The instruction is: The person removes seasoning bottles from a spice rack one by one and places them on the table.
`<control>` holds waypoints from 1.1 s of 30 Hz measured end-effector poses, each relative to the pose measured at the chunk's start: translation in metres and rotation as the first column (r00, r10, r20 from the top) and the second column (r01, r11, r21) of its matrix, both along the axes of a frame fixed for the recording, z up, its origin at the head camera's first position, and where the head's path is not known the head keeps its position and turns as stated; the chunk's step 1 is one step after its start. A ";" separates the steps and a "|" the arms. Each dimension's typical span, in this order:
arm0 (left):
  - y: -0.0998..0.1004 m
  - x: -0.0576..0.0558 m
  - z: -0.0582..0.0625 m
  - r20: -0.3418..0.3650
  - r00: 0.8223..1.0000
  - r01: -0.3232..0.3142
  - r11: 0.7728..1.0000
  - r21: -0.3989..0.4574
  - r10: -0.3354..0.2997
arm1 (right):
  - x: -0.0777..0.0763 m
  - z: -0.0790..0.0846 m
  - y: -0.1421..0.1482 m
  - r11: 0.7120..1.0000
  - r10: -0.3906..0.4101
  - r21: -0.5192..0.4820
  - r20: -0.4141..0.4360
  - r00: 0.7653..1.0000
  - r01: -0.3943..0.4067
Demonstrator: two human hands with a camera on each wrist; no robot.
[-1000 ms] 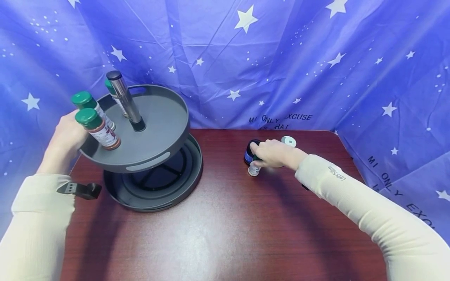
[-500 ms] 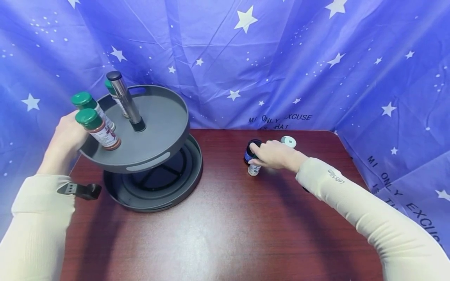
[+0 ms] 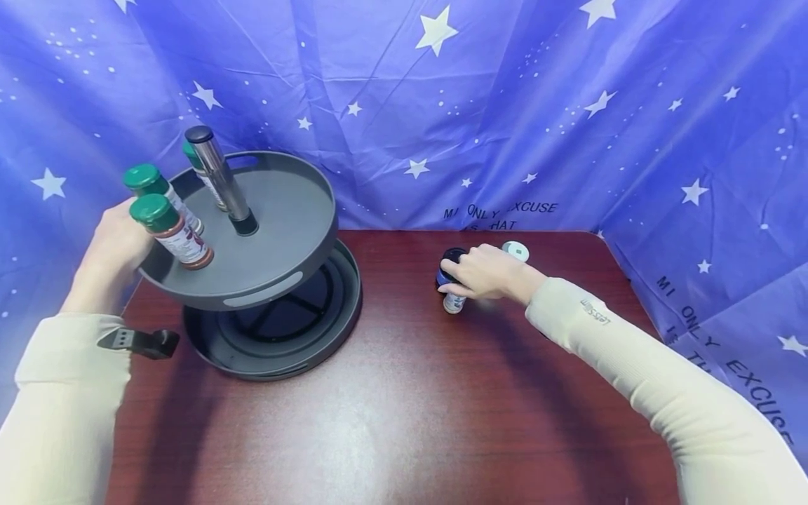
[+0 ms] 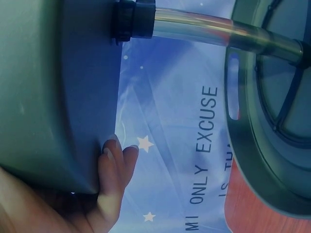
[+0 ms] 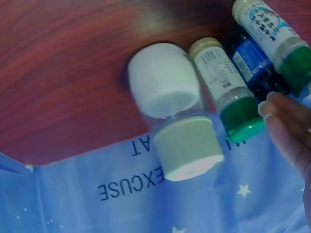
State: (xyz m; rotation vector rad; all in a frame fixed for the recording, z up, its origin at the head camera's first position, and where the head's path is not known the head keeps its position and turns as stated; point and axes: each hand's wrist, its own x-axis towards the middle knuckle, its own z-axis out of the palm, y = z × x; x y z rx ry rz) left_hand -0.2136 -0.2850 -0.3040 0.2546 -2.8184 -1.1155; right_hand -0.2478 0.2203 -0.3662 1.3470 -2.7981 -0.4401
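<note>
My left hand [image 3: 118, 242] grips the left rim of the upper tray [image 3: 284, 203] on a two-tier grey turntable rack. In the left wrist view, its fingers [image 4: 114, 170] curl under that tray. At the right, my right hand [image 3: 489, 272] holds the capped top of a small spice jar [image 3: 453, 304] with a white label, which stands upright on the table. Its green cap [image 5: 296, 68] shows in the right wrist view, close to the fingertips. Right beside it is a dark-lidded blue bottle [image 5: 250, 58]. Another green-capped spice jar [image 5: 221, 73] stands next to the bottle.
Several green-capped spice jars [image 3: 179, 235] stand on the upper tray, around the metal post [image 3: 221, 179]. Below is the lower tray [image 3: 350, 301]. A white-lidded clear jar [image 5: 187, 145] stands by the right hand. A starry blue curtain [image 3: 391, 126] borders the wooden table [image 3: 379, 421].
The head view has shifted slightly. My right thumb and fingers now cover more of the front spice jar's cap. The left hand keeps its grip on the tray.
</note>
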 end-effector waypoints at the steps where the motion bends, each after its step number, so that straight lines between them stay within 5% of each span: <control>1: 0.000 0.000 0.000 -0.001 1.000 -0.001 1.000 -0.005 0.001 | -0.001 0.002 -0.002 1.000 0.004 0.004 0.000 1.000 -0.004; 14: 0.002 0.000 0.000 0.005 1.000 -0.016 1.000 0.025 0.016 | -0.007 0.024 -0.013 0.993 -0.106 -0.044 -0.001 0.994 0.106; 22: 0.001 0.001 0.001 0.002 1.000 -0.010 1.000 0.007 0.010 | -0.013 0.033 -0.020 0.994 -0.094 -0.074 -0.108 0.990 0.086; 33: 0.002 0.002 0.002 0.006 1.000 -0.016 1.000 -0.016 0.016 | -0.019 0.064 -0.043 0.967 -0.104 -0.247 -0.174 0.979 0.058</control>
